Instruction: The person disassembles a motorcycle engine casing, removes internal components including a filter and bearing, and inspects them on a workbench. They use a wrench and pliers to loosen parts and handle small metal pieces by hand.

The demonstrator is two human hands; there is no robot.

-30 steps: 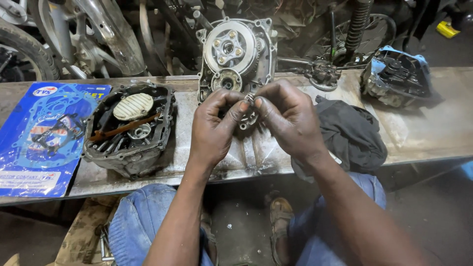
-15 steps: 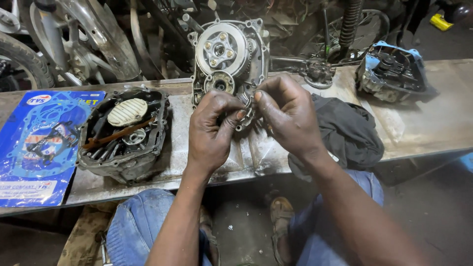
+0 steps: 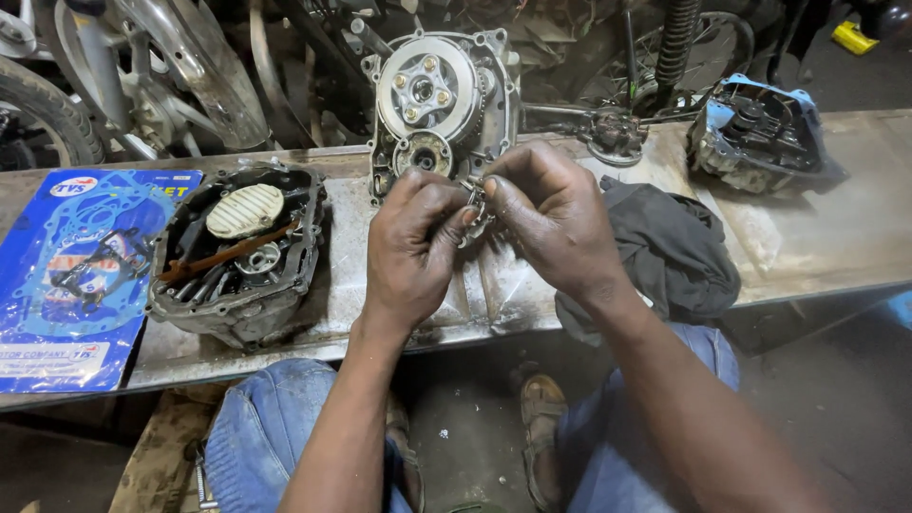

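Small metal part (image 3: 475,195) held above the bench (image 3: 836,237), before the engine case (image 3: 442,104); left hand (image 3: 413,242) and right hand (image 3: 551,214) grip pinching it together. Judged light, rigid, oily; hold by its edges

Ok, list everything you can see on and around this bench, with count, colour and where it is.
Small metal part: one, silvery, pinched between both hands above the bench.
Engine case with clutch: one, grey metal, propped at the bench's back edge.
Engine cover: one, dark and greasy, open side up, left of the hands.
Gasket packet: one, blue, far left of the bench.
Rag: one, black, right of the hands.
Engine part on blue plastic: one, dark, far right.
Bench: one, worn grey metal.
Motorcycle wheel: one, black tyre, back left.
Left hand: fingers on the part.
Right hand: fingers on the part.
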